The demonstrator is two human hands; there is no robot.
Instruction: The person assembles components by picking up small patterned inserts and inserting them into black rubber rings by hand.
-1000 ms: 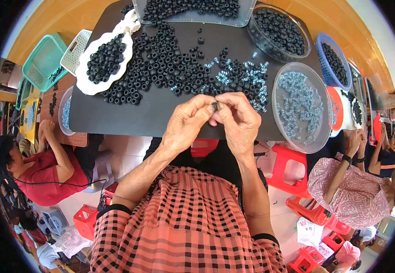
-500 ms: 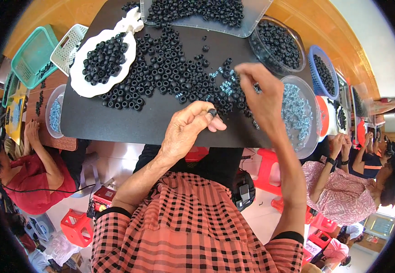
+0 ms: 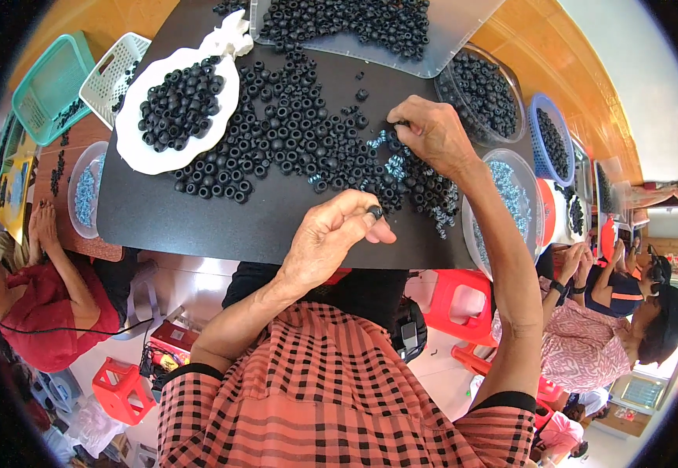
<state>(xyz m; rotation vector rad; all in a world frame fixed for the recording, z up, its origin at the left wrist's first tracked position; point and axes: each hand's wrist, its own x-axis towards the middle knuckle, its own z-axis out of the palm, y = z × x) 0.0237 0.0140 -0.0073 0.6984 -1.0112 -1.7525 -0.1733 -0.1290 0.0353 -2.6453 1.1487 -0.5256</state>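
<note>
We're seeing the left hand (image 3: 327,234) pinching a black bead (image 3: 375,211) over the dark table (image 3: 167,226), likely for control, the right hand (image 3: 436,140) narrowing at a dark piece (image 3: 401,122), grip unclear, beside loose beads (image 3: 305,145) probably spread for reach.

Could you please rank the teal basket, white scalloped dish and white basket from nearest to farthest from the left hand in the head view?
1. White scalloped dish, left of the left hand
2. White basket, beyond it
3. Teal basket, leftmost of these
</note>
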